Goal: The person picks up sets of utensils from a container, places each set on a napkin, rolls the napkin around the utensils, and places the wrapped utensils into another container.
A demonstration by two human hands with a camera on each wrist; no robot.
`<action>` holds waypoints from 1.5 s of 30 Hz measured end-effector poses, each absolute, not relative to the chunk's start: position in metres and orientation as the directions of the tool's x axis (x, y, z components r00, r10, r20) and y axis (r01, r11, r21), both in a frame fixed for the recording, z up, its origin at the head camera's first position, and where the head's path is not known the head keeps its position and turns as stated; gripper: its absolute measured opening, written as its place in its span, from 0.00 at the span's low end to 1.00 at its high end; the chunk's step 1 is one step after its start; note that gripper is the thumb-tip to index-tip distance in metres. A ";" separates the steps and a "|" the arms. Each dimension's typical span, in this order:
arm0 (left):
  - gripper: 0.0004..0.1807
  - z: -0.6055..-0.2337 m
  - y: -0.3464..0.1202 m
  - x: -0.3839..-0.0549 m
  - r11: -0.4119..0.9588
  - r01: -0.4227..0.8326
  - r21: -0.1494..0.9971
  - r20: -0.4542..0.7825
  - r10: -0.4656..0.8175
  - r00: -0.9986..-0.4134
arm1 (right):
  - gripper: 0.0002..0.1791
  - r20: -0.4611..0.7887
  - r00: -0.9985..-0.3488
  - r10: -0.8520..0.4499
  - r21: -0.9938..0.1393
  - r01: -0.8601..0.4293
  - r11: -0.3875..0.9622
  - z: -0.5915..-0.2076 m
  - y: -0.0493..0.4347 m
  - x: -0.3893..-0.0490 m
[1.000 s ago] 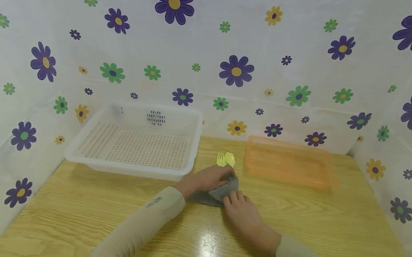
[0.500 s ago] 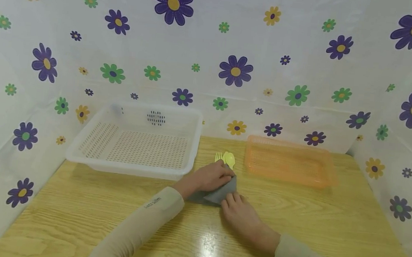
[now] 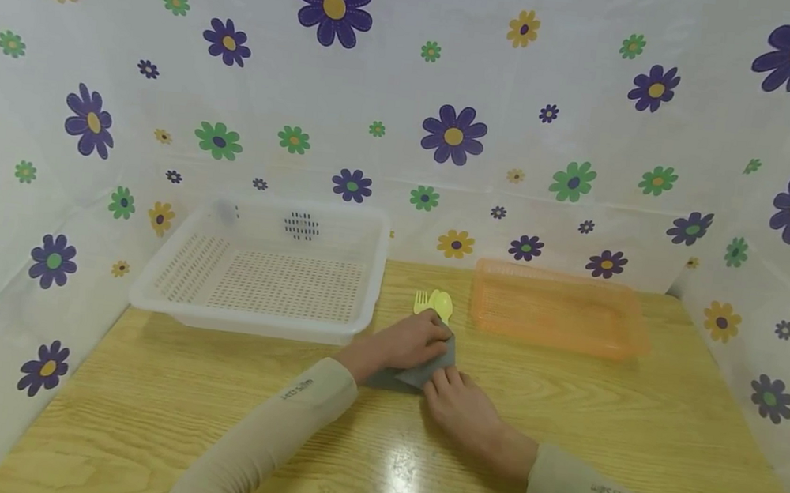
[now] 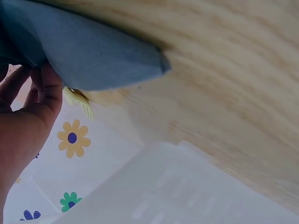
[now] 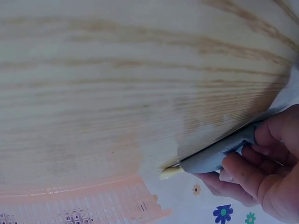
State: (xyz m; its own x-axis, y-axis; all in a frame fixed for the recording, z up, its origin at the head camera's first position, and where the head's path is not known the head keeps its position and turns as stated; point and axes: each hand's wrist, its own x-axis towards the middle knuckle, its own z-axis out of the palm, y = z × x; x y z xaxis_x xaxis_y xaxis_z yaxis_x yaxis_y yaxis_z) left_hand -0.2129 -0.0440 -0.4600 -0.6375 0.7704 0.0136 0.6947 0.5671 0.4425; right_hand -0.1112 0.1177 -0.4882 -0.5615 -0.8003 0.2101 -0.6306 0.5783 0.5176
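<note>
A grey cloth [image 3: 427,370] lies folded on the wooden table, with the heads of a yellow fork [image 3: 421,302] and a yellow spoon [image 3: 442,305] poking out at its far end. My left hand [image 3: 409,341] reaches over the cloth's upper part and grips it with bent fingers. At the near right edge, my right hand [image 3: 462,412] pinches the fold. In the left wrist view a pointed corner of the cloth [image 4: 107,56] spreads out beside the hand, with the fork tines [image 4: 86,108] just beyond. The handles are hidden inside the cloth.
A white perforated basket [image 3: 362,319] stands at the back left, close to my left forearm. An orange basket [image 3: 557,343] sits at the back right. Behind the table [image 3: 606,426] hangs a flower-patterned sheet [image 3: 396,88].
The left fingers have come down over the cloth's raised top fold, which now lies flatter round the cutlery. My right hand has shifted very slightly left and keeps its pinch.
</note>
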 end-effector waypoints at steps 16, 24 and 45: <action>0.18 -0.459 -0.044 -0.211 0.617 0.644 0.452 -0.034 0.733 -0.679 | 0.07 0.129 -0.454 -0.881 0.596 -0.675 0.435 -0.483 0.125 -0.117; 0.22 -0.459 -0.044 -0.212 0.655 0.615 0.439 -0.063 0.706 -0.706 | 0.06 0.097 -0.410 -0.907 0.590 -0.710 0.384 -0.481 0.131 -0.123; 0.15 -0.470 -0.045 -0.206 0.622 0.775 0.115 -0.010 0.781 -0.625 | 0.05 0.104 -0.445 -0.889 0.143 -0.878 0.456 -0.473 0.141 -0.136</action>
